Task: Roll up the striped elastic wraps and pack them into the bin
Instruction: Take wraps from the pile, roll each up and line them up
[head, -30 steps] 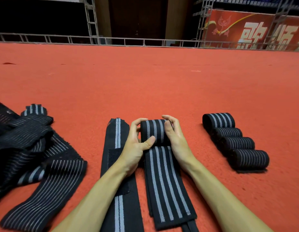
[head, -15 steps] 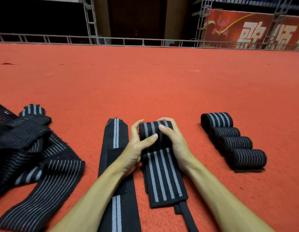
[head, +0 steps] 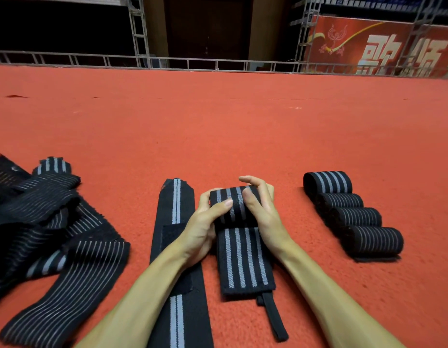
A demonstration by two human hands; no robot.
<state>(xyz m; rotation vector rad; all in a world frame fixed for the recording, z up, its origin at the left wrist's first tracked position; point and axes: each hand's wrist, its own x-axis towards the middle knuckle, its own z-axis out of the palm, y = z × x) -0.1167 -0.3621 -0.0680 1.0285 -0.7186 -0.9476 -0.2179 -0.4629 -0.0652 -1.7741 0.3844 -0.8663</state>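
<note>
Black finished rolls (head: 353, 215): 4 | half-rolled wrap (head: 241, 257): 1 | flat wrap (head: 176, 209): 1

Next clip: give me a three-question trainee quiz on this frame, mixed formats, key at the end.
1. True or false: the left hand and the right hand both hold the half-rolled wrap.
2. How many finished rolls lie in the row on the person's right?
3. The loose pile of wraps lies: A) on the person's left; B) beyond the finished rolls; C) between the hands.
Key: 1 true; 2 four; 3 A.
</note>
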